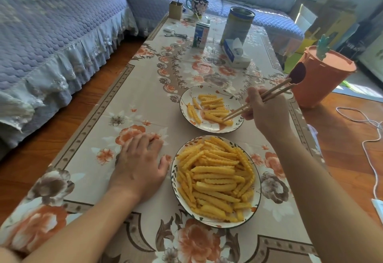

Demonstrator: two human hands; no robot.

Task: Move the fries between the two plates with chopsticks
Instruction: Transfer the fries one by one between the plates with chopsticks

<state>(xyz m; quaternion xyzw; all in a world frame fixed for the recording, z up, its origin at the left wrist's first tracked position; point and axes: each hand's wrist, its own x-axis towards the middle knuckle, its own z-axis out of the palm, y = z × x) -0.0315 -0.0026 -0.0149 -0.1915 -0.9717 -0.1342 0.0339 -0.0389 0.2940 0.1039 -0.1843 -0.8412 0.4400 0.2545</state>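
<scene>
Two plates stood on the floral tablecloth [128, 105]: the near plate [256, 197] heaped with crinkle-cut fries [215, 179], the far plate [184, 101] holding a thinner scatter. The right hand [267, 111] curled round the chopsticks [257, 99], whose tips met close together at a fry on the far plate's near side; whether that fry was actually pinched could not be told. A sound grip would likely take the fry near its middle, tips level, before lifting. The left hand [141, 159] rested palm down beside the near plate, fingers relaxed, holding nothing.
</scene>
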